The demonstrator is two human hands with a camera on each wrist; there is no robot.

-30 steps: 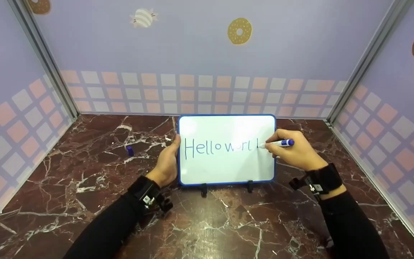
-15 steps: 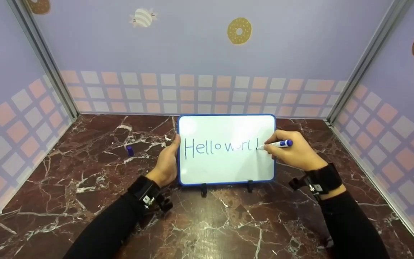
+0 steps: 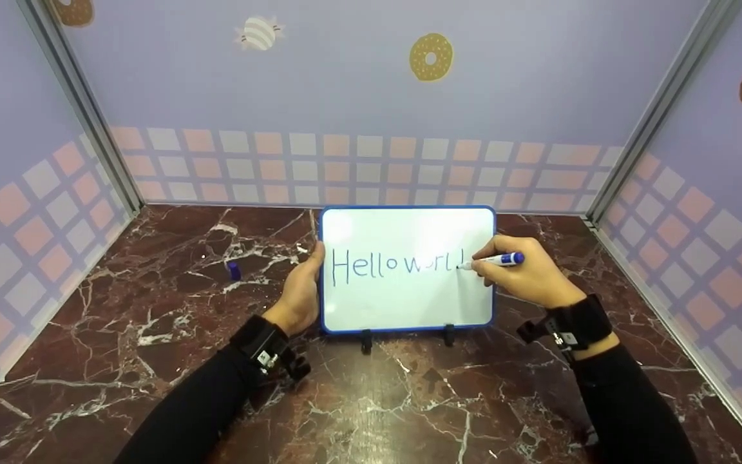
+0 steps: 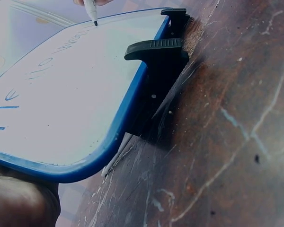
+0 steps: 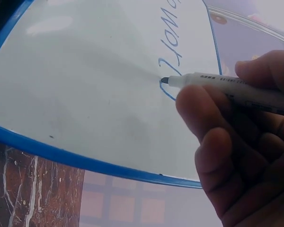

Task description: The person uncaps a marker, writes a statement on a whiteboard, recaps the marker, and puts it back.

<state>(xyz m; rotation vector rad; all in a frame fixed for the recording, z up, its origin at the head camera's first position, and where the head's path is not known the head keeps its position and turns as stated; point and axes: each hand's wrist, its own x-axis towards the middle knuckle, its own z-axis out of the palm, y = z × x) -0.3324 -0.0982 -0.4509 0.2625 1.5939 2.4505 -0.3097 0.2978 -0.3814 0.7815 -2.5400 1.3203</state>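
A small whiteboard (image 3: 403,303) with a blue frame leans upright in black stand clips (image 4: 156,47). Blue handwriting (image 3: 371,264) reading "Hello worl" and a further curved stroke runs across it. At the board's left edge my left hand (image 3: 298,290) grips the frame, thumb along the side; its other fingers are hidden behind. My right hand (image 3: 525,267) pinches a white marker (image 5: 236,87) with a blue end between thumb and fingers. The dark marker tip touches the board at the end of the writing. A blue marker cap (image 3: 234,270) stands on the table, left of my left hand.
The dark red marbled table (image 3: 171,335) reaches back to a lilac wall (image 3: 345,84) with checks and doughnut pictures. Similar panels close both sides, with grey metal posts (image 3: 654,109) in the corners.
The marker tip has moved slightly down and left, drawing a curve from the last upright stroke. My left hand keeps its grip on the board. The cap stays put.
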